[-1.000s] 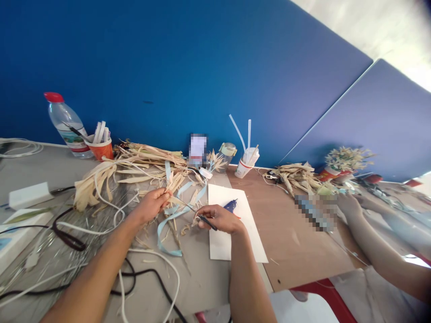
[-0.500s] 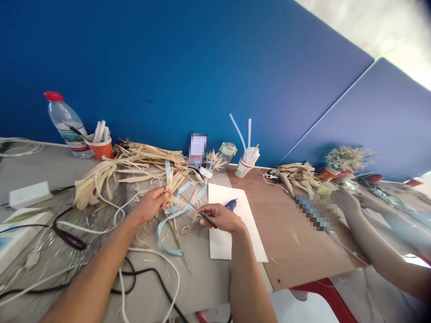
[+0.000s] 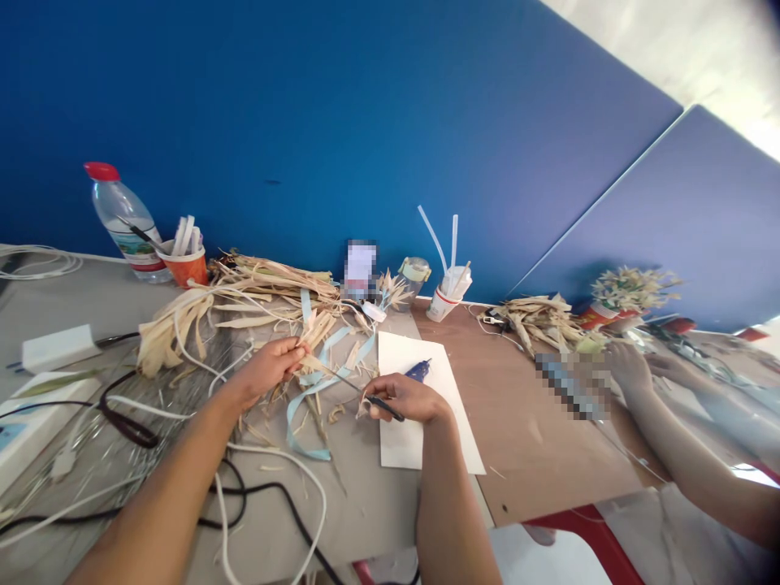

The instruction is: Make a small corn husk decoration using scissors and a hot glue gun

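My left hand [image 3: 275, 367] pinches a bundle of pale dried husk [image 3: 318, 329] over the grey table. My right hand [image 3: 399, 396] is closed on a dark-handled tool [image 3: 385, 406], whose thin shaft points left toward the husk bundle. Light-blue ribbon [image 3: 296, 422] lies curled on the table just below and between both hands. Beside my right hand, a blue glue gun [image 3: 419, 370] rests on a white sheet [image 3: 439, 435], partly hidden by that hand. Small husk scraps lie around the ribbon.
Husks [image 3: 277, 280], a bottle [image 3: 131, 231], an orange cup [image 3: 186, 266] and a white cup with straws [image 3: 444, 302] line the blue partition. Cables [image 3: 286, 487] cross the left front. At the right, another person's hands [image 3: 630, 370] work near husks [image 3: 542, 317].
My right hand has turned slightly and its tool now lies flatter, with the handle end further right. My left hand keeps its hold on the husk bundle.
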The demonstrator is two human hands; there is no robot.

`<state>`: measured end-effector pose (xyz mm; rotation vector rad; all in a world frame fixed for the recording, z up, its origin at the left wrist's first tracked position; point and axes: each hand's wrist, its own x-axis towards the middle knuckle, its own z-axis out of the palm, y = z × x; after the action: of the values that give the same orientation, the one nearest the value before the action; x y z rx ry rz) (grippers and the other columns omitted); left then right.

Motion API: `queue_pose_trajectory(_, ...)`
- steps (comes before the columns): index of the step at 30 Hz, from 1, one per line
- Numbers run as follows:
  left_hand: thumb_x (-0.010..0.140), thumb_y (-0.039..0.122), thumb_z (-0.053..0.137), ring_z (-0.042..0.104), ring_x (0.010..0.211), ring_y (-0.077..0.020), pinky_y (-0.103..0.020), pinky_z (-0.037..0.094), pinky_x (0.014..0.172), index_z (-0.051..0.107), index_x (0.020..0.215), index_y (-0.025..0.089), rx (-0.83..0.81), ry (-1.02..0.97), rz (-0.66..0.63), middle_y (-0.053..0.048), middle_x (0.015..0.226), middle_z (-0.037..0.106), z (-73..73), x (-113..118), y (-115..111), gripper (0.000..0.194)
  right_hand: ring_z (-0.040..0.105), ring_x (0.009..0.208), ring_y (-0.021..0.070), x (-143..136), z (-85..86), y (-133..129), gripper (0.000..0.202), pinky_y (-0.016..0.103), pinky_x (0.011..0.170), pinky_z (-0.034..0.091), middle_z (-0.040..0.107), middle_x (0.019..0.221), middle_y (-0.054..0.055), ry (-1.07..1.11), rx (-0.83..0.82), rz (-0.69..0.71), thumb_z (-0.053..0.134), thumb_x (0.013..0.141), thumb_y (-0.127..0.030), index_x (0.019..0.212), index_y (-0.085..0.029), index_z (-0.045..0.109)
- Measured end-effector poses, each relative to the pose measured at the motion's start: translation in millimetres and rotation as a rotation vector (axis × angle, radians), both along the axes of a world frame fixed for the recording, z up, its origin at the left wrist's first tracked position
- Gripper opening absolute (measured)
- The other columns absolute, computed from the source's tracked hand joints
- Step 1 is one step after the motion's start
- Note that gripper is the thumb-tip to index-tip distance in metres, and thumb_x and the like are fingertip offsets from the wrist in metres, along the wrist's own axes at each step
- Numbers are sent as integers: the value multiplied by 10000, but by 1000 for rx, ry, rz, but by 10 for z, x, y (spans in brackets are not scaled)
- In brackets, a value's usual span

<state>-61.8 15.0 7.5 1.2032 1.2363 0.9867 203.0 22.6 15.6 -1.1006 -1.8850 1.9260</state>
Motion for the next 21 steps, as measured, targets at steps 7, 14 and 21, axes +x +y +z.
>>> queue_pose_trajectory(7,714,441,591,320,439,-87,-207,212,443,574,728,157,1,74,-138,60,497,413,-26,-38,-3,285,393,455,73,-4,56,-30,327,216,477,305,513,482,-50,7,-42,30,764,597,-356,817,-133,670)
queue_pose_trajectory(14,709,439,598,312,429,-90,-213,220,437,595,761,157,-15,59,-183,58,483,409,7,-28,-25,287,392,456,73,-14,56,-35,332,219,484,317,515,477,-48,16,-70,31,784,574,-354,797,-131,682)
queue_pose_trajectory(21,723,438,584,314,422,-91,-213,218,433,590,754,165,-16,75,-201,59,480,408,0,-27,-13,274,392,448,73,-25,51,-38,340,219,471,309,516,480,-48,20,-72,47,785,560,-368,787,-135,687)
